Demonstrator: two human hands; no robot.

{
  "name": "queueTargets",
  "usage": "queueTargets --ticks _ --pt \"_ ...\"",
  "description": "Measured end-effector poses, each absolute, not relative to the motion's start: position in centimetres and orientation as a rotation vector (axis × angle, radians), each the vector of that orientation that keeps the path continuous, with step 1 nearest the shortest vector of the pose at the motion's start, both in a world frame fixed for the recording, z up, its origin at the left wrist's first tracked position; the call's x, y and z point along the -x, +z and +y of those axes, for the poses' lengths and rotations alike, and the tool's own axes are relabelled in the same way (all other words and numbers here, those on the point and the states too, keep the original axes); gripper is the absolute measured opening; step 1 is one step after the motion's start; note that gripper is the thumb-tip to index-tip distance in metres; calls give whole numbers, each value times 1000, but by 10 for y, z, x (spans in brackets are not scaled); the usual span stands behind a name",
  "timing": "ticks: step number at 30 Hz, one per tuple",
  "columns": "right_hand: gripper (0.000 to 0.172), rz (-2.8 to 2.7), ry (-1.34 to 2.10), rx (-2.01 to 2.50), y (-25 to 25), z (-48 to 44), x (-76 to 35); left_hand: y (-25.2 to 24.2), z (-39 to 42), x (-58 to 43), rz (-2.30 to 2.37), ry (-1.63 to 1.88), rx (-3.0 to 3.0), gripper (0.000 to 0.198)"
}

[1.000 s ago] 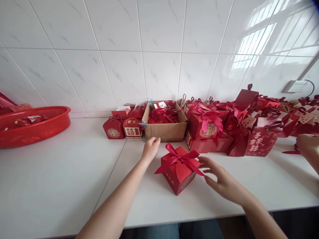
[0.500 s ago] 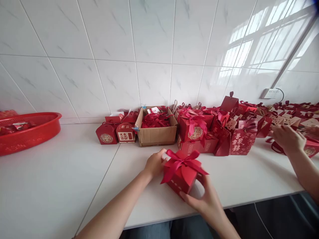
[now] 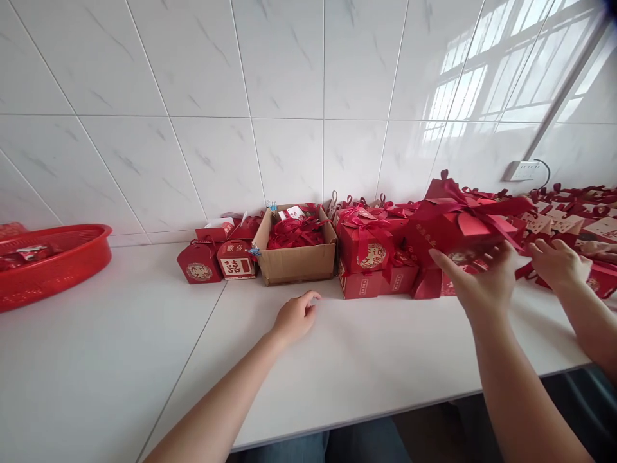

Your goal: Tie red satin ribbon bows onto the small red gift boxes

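My right hand (image 3: 482,283) grips a red gift box (image 3: 463,218) from below, its thumb on the near side and its fingers on the right. The box is tied on top with a dark pink ribbon bow (image 3: 465,199) and hangs in the air, tilted, in front of other red boxes. My left hand (image 3: 295,318) rests on the white table (image 3: 313,360) with its fingers loosely curled in and nothing visible in them. It lies in front of a cardboard box (image 3: 296,265) filled with red ribbons (image 3: 299,233).
Stacked red gift boxes (image 3: 369,247) stand right of the cardboard box; two red boxes (image 3: 200,262) sit left of it. At the far left is a red plastic basin (image 3: 72,260). A co-worker's hand (image 3: 562,263) reaches in among many boxes at the right.
My right hand has lifted the bow-tied gift box off the table and carried it right and back. My left hand has come away from it and stays on the table.
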State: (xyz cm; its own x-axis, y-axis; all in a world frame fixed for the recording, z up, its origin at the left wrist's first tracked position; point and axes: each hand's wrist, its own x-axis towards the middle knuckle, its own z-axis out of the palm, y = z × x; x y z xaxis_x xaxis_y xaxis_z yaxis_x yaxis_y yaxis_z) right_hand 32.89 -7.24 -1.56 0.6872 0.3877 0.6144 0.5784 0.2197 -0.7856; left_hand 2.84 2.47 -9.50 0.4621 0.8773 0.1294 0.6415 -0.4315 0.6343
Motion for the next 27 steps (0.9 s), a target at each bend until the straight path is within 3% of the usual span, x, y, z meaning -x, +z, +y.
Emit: queueTargets --ticks 7,27 --pt "128 -1038 -307 2016 -31 -32 -319 -98 28 -28 1266 582 -2220 27" --pt "111 -903 -249 1982 -30 -24 -303 -99 29 -29 1272 534 -2300 31"
